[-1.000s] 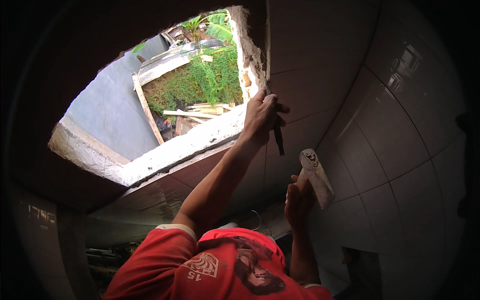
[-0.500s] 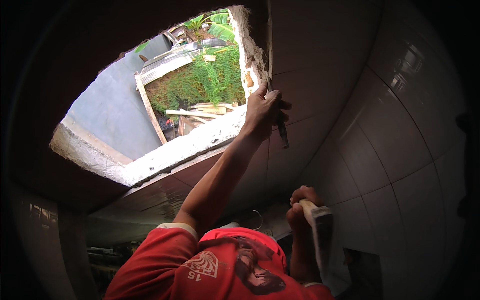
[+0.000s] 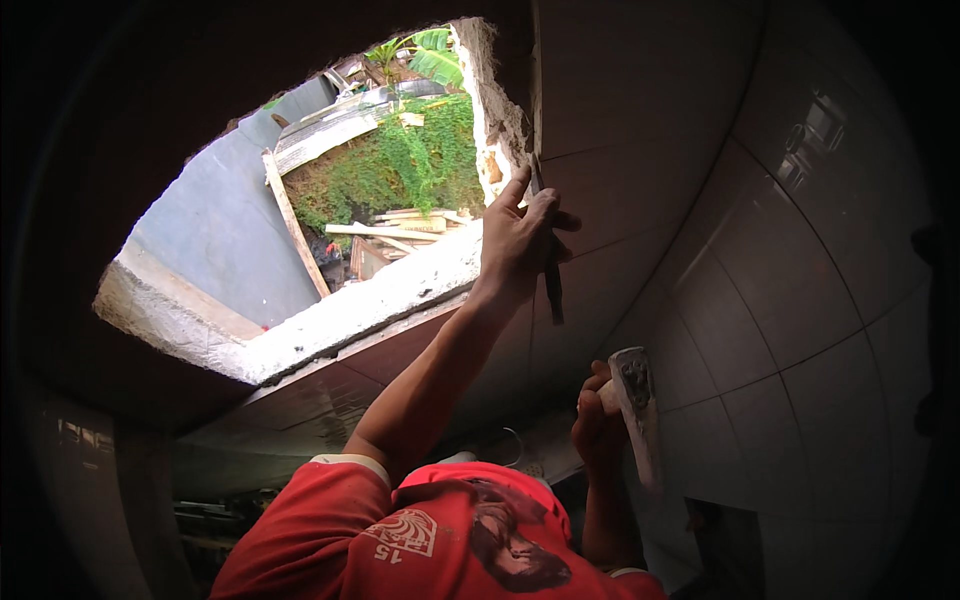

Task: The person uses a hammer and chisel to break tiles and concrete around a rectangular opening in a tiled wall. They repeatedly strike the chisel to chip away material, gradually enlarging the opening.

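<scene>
A dim room lined with large glossy tiles; the tiled wall (image 3: 760, 300) fills the area right of a rough-edged opening (image 3: 330, 322), which serves here as the landmark. The opening is the main source of light, its lower and right borders crumbly and pale. Through it show a grey-blue wall (image 3: 225, 210), green plants (image 3: 430, 150) and, low down, loose planks (image 3: 400, 230).

Below the opening is the wearer's red shirt (image 3: 310, 510). The left arm stretches up from it, probably because the lower right corner of the opening sits above shoulder height.

Below and to the right of the opening, well apart from its edge, is a hammer (image 3: 637, 415) with a long, pale, scuffed head. The right grip (image 3: 592, 430) is closed around its short-looking handle, with the head standing clear beyond the fist, seemingly so the hand does not cover it.

At the opening's lower right corner, the left grip (image 3: 515, 240) is closed on a slim dark chisel-like rod (image 3: 554, 295), index finger lying up along it, likely to steer it. The rod's upper end is beside the opening's right edge; whether it touches cannot be told. Being held above its lower end, that end hangs free below the fingers, apart from the hammer.
</scene>
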Action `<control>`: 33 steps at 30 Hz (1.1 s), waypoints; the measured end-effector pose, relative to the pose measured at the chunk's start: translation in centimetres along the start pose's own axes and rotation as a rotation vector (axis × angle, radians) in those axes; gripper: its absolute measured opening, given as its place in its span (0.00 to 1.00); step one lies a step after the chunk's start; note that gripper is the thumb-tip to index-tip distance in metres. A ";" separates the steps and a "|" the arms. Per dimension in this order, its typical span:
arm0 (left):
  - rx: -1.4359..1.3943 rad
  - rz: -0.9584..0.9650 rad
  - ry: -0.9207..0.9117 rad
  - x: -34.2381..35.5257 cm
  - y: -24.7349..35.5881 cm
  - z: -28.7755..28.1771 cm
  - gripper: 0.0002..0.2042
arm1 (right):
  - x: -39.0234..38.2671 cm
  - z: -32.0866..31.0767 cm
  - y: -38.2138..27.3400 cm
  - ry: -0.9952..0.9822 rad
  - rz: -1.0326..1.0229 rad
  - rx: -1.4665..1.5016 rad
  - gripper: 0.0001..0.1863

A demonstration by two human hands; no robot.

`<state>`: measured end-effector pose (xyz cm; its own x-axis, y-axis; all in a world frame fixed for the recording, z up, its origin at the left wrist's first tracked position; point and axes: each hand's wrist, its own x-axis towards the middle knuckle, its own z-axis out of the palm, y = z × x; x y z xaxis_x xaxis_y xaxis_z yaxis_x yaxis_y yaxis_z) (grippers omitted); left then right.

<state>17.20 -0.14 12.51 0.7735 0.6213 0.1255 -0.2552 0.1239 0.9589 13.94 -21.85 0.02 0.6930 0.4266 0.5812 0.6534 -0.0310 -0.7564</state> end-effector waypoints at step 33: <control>-0.156 -0.014 0.045 1.1 2.1 2.7 0.09 | 1.9 2.1 1.1 0.037 -0.175 -0.488 0.20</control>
<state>19.10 -1.28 15.33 0.7517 0.6523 0.0973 -0.3341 0.2495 0.9089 15.38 -19.15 -0.32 0.5648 0.4315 0.7034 0.8207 -0.3832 -0.4239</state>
